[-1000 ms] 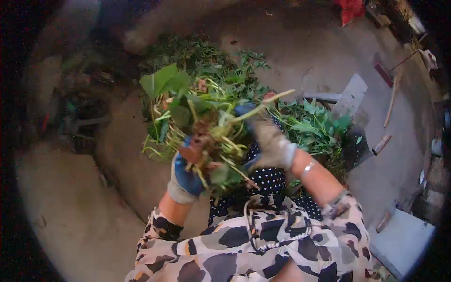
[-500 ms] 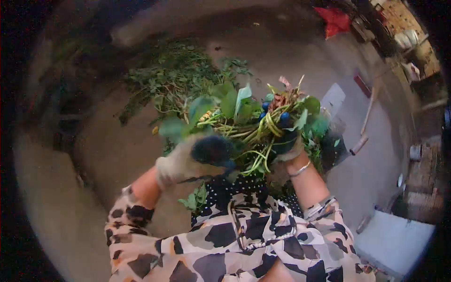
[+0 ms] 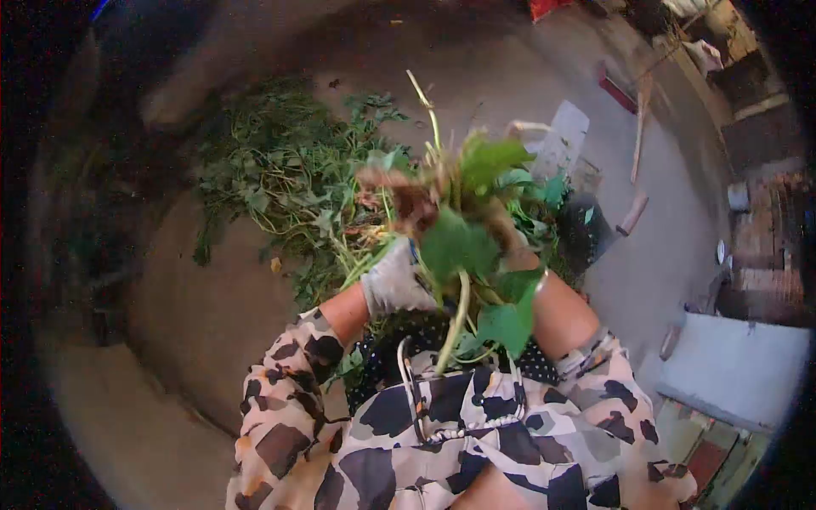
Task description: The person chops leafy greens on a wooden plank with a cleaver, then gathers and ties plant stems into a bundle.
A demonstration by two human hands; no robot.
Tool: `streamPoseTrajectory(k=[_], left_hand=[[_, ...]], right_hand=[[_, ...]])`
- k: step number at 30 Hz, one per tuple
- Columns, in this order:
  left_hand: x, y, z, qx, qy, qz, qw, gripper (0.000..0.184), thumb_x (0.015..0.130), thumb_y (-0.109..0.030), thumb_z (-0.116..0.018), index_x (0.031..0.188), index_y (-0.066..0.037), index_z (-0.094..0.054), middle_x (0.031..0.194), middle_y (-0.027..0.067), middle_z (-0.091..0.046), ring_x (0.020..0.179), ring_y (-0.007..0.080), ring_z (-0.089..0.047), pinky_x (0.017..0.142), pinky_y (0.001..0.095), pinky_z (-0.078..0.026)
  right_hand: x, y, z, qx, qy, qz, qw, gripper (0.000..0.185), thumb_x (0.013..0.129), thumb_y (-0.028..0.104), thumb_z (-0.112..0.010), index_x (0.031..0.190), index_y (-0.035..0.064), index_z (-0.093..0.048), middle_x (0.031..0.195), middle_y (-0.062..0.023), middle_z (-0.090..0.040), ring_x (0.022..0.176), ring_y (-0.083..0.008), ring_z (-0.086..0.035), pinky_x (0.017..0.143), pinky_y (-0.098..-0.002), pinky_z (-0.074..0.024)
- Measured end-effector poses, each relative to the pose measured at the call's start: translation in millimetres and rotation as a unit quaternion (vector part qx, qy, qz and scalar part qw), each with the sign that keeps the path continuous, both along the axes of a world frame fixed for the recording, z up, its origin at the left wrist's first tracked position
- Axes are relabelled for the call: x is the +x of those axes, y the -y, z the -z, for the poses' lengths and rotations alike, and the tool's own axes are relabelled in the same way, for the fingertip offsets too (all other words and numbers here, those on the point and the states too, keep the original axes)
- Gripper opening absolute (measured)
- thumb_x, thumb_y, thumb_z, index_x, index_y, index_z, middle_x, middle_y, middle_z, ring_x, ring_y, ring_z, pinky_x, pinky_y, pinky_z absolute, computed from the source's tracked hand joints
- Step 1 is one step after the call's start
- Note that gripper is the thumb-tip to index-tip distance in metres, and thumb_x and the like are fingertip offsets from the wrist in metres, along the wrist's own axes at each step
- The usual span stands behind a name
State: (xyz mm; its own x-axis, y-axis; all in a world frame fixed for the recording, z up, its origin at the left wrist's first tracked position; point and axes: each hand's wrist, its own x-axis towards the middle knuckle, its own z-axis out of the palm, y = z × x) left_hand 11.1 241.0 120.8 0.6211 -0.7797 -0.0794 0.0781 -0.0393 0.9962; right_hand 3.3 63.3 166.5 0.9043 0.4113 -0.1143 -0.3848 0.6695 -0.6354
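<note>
A bunch of leafy green stems (image 3: pixel 459 242) with brown dry leaves at its top is held upright in front of my chest. My left hand (image 3: pixel 395 279), in a pale glove with blue on the palm side, is closed at the left of the bunch; its fingertips are partly hidden. Behind the leaves, my right hand (image 3: pixel 507 231) is at the bunch's right side, mostly covered, and its fingers cannot be made out. A large heap of cut vines (image 3: pixel 280 161) lies on the floor beyond my left hand.
More leaves lie beside a dark container (image 3: pixel 586 225) at the right. Beyond are a pale board (image 3: pixel 565 136), a red-headed tool (image 3: pixel 617 92) and a wooden-handled tool (image 3: pixel 631 214). A white panel (image 3: pixel 731 365) stands at the lower right.
The bunch has turned from lying sideways to upright, with leaves now covering my right hand. My left hand has moved right and closed in against the stems.
</note>
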Motion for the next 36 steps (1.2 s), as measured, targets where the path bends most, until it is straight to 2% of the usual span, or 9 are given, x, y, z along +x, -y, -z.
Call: streamPoseTrajectory(k=[1, 4, 6, 10, 14, 23, 31, 33, 36], left_hand=[[-6.0, 0.1, -0.4, -0.013, -0.143, -0.053, 0.988, 0.072, 0.048, -0.023, -0.083, 0.11, -0.003, -0.052, 0.109, 0.009, -0.056, 0.098, 0.0197, -0.053, 0.092, 0.0362, -0.039], [-1.1, -24.1, -4.4, 0.189, 0.055, -0.14, 0.97, 0.065, 0.05, -0.012, -0.081, 0.107, -0.002, -0.051, 0.105, 0.0074, -0.057, 0.094, 0.0176, -0.055, 0.084, 0.0321, -0.044], [5.9, -42.0, -3.1, 0.131, 0.025, -0.212, 0.968, 0.063, 0.051, -0.01, -0.08, 0.107, -0.002, -0.052, 0.101, 0.0089, -0.058, 0.094, 0.02, -0.055, 0.083, 0.0325, -0.045], [46.3, -99.5, -74.2, 0.18, 0.027, -0.303, 0.936, 0.06, 0.052, -0.003, -0.078, 0.107, -0.002, -0.053, 0.099, 0.0085, -0.059, 0.088, 0.0181, -0.057, 0.076, 0.0329, -0.049], [120.7, -202.0, -152.0, 0.26, 0.341, -0.387, 0.816, 0.057, 0.051, -0.018, -0.08, 0.1, -0.001, -0.056, 0.09, 0.0081, -0.06, 0.078, 0.0185, -0.058, 0.068, 0.0311, -0.049], [202.2, -178.1, -272.0, 0.288, 0.565, -0.389, 0.668, 0.059, 0.048, -0.02, -0.081, 0.098, 0.0, -0.057, 0.088, 0.008, -0.06, 0.077, 0.0188, -0.057, 0.067, 0.0312, -0.048], [123.0, -79.9, -100.9, 0.162, 0.558, -0.346, 0.736, 0.058, 0.044, -0.023, -0.082, 0.092, -0.001, -0.059, 0.083, 0.0073, -0.061, 0.074, 0.0181, -0.057, 0.066, 0.0321, -0.048], [66.6, -38.5, -104.4, 0.196, 0.27, -0.286, 0.898, 0.049, 0.047, -0.02, -0.082, 0.087, -0.001, -0.061, 0.086, 0.0062, -0.062, 0.079, 0.016, -0.058, 0.071, 0.0306, -0.049], [58.4, -45.6, -61.8, 0.165, 0.146, -0.244, 0.944, 0.047, 0.051, -0.015, -0.08, 0.091, -0.001, -0.06, 0.092, 0.0055, -0.061, 0.084, 0.0151, -0.058, 0.074, 0.0289, -0.048]], right_hand=[[1.0, -0.9, 8.0, 0.036, -0.056, 0.004, 0.998, 0.032, 0.08, 0.02, -0.055, 0.107, 0.0058, -0.051, 0.108, -0.0086, -0.056, 0.096, -0.0221, -0.055, 0.084, -0.0369, -0.046], [29.2, -2.0, 14.7, 0.116, -0.157, 0.022, 0.98, 0.036, 0.078, 0.012, -0.059, 0.112, 0.0045, -0.051, 0.112, -0.007, -0.055, 0.1, -0.0185, -0.053, 0.087, -0.0338, -0.0437], [43.3, 10.3, 6.0, -0.233, 0.164, -0.021, 0.958, 0.051, 0.075, 0.009, -0.061, 0.122, 0.0006, -0.042, 0.114, -0.0114, -0.052, 0.102, -0.0195, -0.052, 0.09, -0.0308, -0.0411], [13.8, 73.4, 53.8, -0.218, 0.094, 0.07, 0.969, 0.052, 0.076, 0.01, -0.062, 0.123, -0.0002, -0.042, 0.117, -0.0127, -0.052, 0.106, -0.0217, -0.052, 0.093, -0.0328, -0.0396], [-30.1, 129.5, 109.6, -0.256, -0.012, 0.118, 0.959, 0.039, 0.082, 0.013, -0.057, 0.117, -0.0006, -0.047, 0.112, -0.0124, -0.054, 0.1, -0.0216, -0.055, 0.087, -0.0353, -0.045], [-29.8, 110.5, 70.4, -0.3, 0.043, 0.115, 0.946, 0.038, 0.081, 0.011, -0.058, 0.115, -0.0029, -0.048, 0.108, -0.011, -0.056, 0.096, -0.0197, -0.056, 0.085, -0.0356, -0.0465], [-17.5, 70.9, 0.2, -0.326, 0.228, 0.182, 0.899, 0.043, 0.076, 0.018, -0.066, 0.112, 0.0009, -0.053, 0.102, -0.0045, -0.061, 0.092, -0.0134, -0.056, 0.085, -0.0282, -0.0423], [-18.6, 60.8, -3.4, -0.325, 0.18, 0.167, 0.913, 0.048, 0.074, 0.02, -0.068, 0.114, 0.0007, -0.05, 0.105, -0.0055, -0.059, 0.094, -0.0141, -0.055, 0.088, -0.0293, -0.0409], [-14.0, 35.7, -23.7, -0.279, 0.174, 0.176, 0.928, 0.049, 0.074, 0.02, -0.069, 0.115, 0.001, -0.049, 0.107, -0.0062, -0.057, 0.096, -0.0149, -0.054, 0.088, -0.0295, -0.0411]])
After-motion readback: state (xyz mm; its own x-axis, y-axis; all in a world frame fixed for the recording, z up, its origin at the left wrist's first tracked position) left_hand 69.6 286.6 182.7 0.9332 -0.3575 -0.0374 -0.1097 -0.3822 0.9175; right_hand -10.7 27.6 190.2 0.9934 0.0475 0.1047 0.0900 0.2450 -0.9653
